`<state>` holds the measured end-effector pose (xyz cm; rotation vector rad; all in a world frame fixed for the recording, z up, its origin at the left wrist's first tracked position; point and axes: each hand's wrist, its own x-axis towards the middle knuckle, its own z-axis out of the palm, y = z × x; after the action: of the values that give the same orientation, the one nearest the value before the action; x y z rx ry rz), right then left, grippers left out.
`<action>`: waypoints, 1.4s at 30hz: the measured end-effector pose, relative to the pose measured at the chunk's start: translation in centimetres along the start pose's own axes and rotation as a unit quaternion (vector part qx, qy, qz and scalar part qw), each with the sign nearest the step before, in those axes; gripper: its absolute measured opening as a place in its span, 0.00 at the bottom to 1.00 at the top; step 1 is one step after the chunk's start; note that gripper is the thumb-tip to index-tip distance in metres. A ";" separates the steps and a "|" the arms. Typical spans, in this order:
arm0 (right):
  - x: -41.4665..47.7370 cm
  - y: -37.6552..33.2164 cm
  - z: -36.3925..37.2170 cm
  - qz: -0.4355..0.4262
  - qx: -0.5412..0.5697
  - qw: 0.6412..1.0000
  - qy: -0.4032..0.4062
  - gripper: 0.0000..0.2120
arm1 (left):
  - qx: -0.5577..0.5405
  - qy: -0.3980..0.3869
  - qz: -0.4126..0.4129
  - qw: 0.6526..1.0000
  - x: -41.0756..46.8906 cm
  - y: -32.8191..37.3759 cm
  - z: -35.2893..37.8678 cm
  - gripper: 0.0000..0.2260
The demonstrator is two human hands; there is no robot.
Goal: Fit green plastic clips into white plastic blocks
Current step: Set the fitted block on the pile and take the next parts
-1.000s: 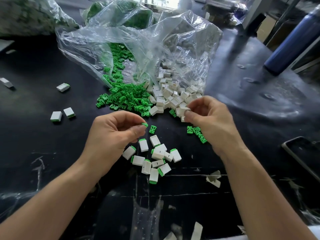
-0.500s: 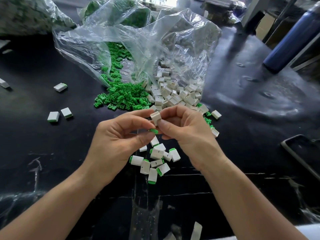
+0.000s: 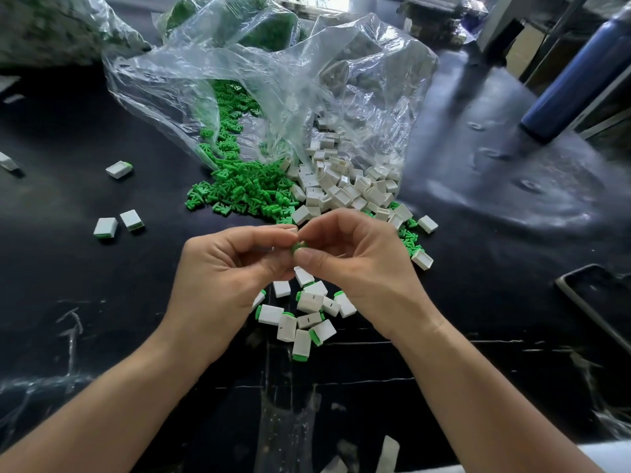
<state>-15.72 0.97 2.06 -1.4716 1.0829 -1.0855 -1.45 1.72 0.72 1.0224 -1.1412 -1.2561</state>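
Small assembly workshop: black bench (image 3: 102, 302), bulk plastic bags (image 3: 273, 80) of green clips (image 3: 239, 192) and white blocks (image 3: 334, 186).

Head camera looks steeply down, close above the table (image 3: 102, 302).

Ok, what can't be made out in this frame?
Head view:
White block, pinched between left hand and right hand: fingers cover nearly all, so whether the green clip is seated is hidden.
Dark flat object, right edge: cut off.
Bag, top left: contents blurred.
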 end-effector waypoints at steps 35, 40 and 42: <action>-0.1 0.2 0.0 -0.047 -0.152 0.987 0.013 0.07 | 0.038 -0.053 -0.063 0.996 -0.3 -0.1 0.0 0.08; -0.1 0.3 -0.1 -0.037 -0.165 0.985 0.016 0.04 | 0.061 -0.060 -0.053 0.995 -0.2 0.0 -0.1 0.07; -0.1 0.2 -0.1 -0.043 -0.172 0.984 0.016 0.03 | 0.087 -0.065 -0.037 0.993 -0.3 0.1 -0.1 0.06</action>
<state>-15.83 1.06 1.84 -1.7920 1.2874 -1.0176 -1.30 2.04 0.79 1.1325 -1.3426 -1.3144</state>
